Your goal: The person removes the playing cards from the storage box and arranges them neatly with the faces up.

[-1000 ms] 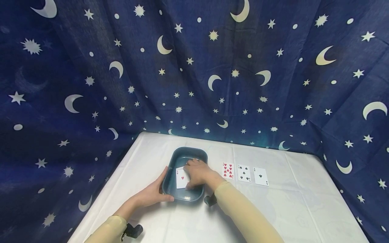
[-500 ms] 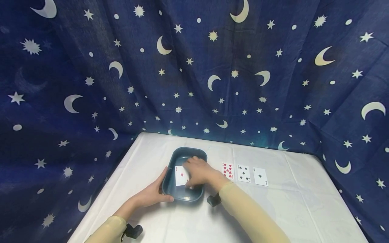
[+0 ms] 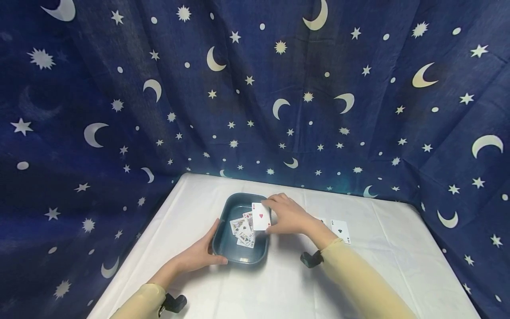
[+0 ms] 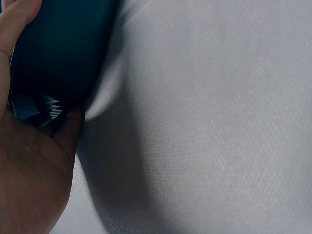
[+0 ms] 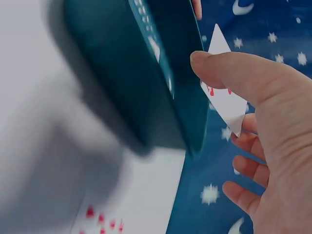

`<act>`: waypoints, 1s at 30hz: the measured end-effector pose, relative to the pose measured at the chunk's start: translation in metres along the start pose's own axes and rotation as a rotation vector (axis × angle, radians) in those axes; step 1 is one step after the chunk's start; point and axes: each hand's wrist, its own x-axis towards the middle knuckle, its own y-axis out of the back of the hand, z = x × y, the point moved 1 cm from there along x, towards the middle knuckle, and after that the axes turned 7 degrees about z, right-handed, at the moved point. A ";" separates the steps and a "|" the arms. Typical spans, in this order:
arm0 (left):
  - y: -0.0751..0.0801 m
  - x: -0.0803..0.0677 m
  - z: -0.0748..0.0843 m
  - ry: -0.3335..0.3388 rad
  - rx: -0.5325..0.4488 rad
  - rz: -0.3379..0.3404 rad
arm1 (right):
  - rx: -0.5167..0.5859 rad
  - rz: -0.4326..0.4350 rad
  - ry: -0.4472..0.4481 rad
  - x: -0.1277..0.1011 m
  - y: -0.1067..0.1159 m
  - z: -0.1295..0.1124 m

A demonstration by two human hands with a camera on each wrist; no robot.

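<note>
A dark teal tray (image 3: 231, 257) sits on the white table, with several playing cards (image 3: 241, 229) lying in it. My left hand (image 3: 198, 256) grips the tray's near left rim, thumb along the front edge; in the left wrist view my palm (image 4: 29, 180) lies against the tray's wall (image 4: 58, 53). My right hand (image 3: 287, 214) pinches an ace of hearts (image 3: 260, 216) and holds it above the tray's right rim. In the right wrist view the thumb (image 5: 229, 68) lies over the ace (image 5: 225, 100), beside the tray (image 5: 146, 73).
An ace of clubs (image 3: 341, 231) lies face up on the white tablecloth (image 3: 382, 266) to the right; another card beside it is mostly hidden by my right wrist. A dark blue curtain with moons and stars (image 3: 255, 88) hangs behind the table on all sides.
My right hand has lifted the ace of hearts out of the tray and moved it right, uncovering the cards beneath. It now hides the cards on the table. My left hand has not moved.
</note>
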 end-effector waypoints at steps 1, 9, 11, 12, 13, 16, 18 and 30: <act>0.000 0.000 0.000 -0.002 -0.001 0.000 | 0.001 0.008 -0.010 -0.005 0.004 0.006; 0.001 0.001 -0.001 -0.015 0.000 -0.004 | -0.041 0.010 -0.116 -0.052 0.015 0.063; 0.001 0.001 -0.001 -0.012 0.003 -0.004 | -0.051 0.002 -0.142 -0.065 0.015 0.078; 0.001 0.001 -0.001 -0.016 -0.001 -0.002 | -0.057 -0.002 -0.155 -0.071 0.015 0.085; 0.001 0.001 -0.001 -0.017 -0.002 -0.002 | -0.061 -0.006 -0.169 -0.078 0.015 0.092; 0.002 0.000 -0.001 -0.018 -0.004 -0.004 | -0.071 -0.005 -0.194 -0.097 0.017 0.112; 0.002 0.000 -0.001 -0.027 -0.007 -0.005 | -0.075 -0.008 -0.225 -0.110 0.018 0.125; 0.002 -0.001 0.000 -0.030 -0.002 -0.010 | -0.073 -0.060 -0.385 -0.175 0.034 0.181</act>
